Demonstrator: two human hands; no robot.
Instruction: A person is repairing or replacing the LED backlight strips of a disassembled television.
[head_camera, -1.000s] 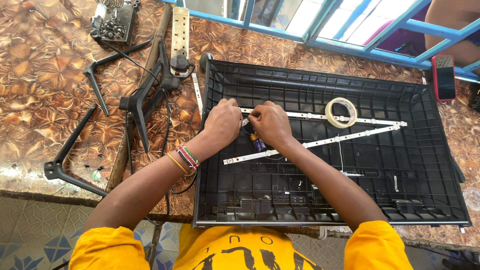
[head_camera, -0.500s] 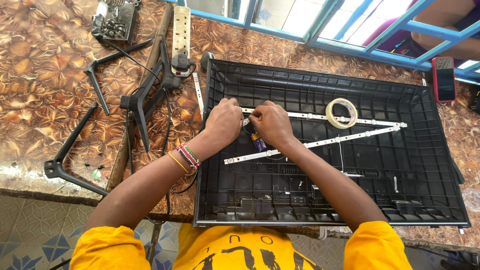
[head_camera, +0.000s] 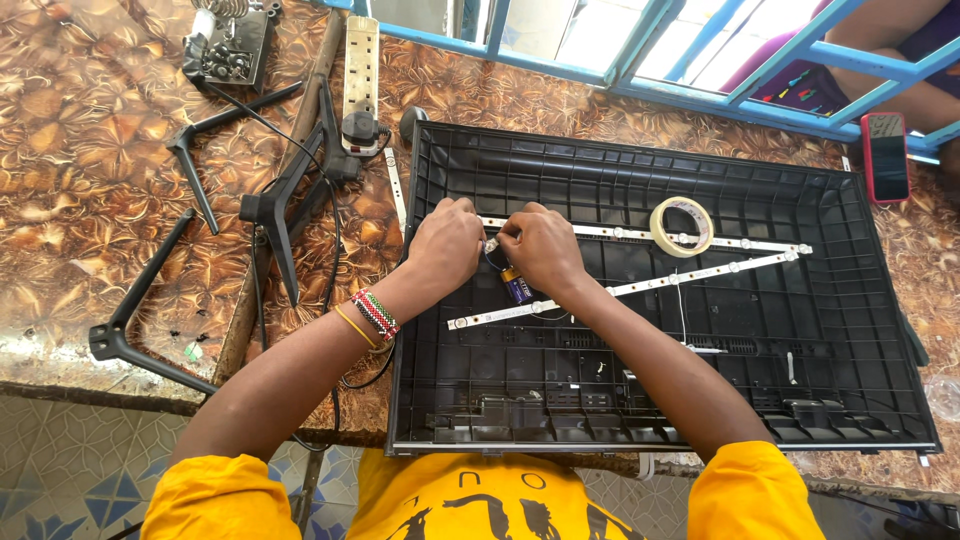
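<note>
Both my hands are down inside the black plastic back shell (head_camera: 640, 180), meeting at the left end of the upper white light strip (head_camera: 610, 234). My left hand (head_camera: 447, 240) is curled over, fingertips pinched close at the strip's end, and my right hand (head_camera: 540, 247) is curled the same way, knuckles nearly touching the left; the two pinch that end between them (exactly what sits under my fingertips is hidden by the fingers themselves). Just below my right hand lies a small blue-and-gold battery (head_camera: 517, 287), with a thin dark wire looping up from it towards my fingers. A second light strip (head_camera: 620, 291) runs slantwise below, its left end near the shell's middle, its right end rising to meet the upper strip. A roll of pale tape (head_camera: 682, 226) rests on the upper strip, well to my right. Beaded bracelets (head_camera: 370, 315) sit on my left wrist. Out on the patterned brown table (head_camera: 90, 170), black stand legs (head_camera: 140, 310) and a white power strip (head_camera: 361, 70) lie left of the shell.
</note>
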